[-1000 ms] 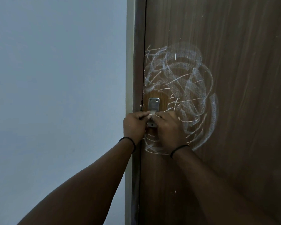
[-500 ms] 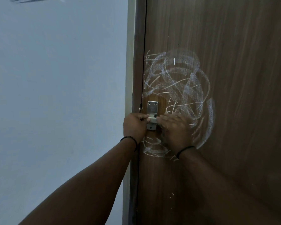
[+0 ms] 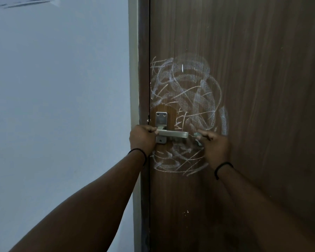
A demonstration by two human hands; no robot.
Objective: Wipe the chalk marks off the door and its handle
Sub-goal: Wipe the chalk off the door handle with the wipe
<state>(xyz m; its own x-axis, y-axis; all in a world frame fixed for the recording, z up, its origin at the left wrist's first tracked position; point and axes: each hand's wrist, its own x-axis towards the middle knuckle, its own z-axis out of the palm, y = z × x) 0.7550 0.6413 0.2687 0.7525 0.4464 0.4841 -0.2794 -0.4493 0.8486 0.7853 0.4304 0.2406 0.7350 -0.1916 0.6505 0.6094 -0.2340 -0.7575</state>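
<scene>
Handle (image 3: 172, 134) lay horizontal across the door (image 3: 262, 124), long axis running left to right from its mounting plate (image 3: 161, 127) by the door edge out to a free end. Left hand (image 3: 142, 139) sat at the plate end, fingers curled round the root of the lever, gripping it. Right hand (image 3: 214, 144) sat just beyond the free end, to the handle's right and level with it, fingers curled on a small pale wad, probably a cloth (image 3: 197, 138); material too small to tell. Cloth lay just beside the lever's tip; contact could not be judged. Right hand was thus the nearer one to wipe with, and a stroke leftward along the lever looked the likely line. Chalk marks (image 3: 187, 91) spread thick above the handle and in a second patch (image 3: 176, 160) below it, between the two wrists; the door itself looked largely unwiped. Pale wall (image 3: 58, 106) stood left of the frame (image 3: 144, 70).
</scene>
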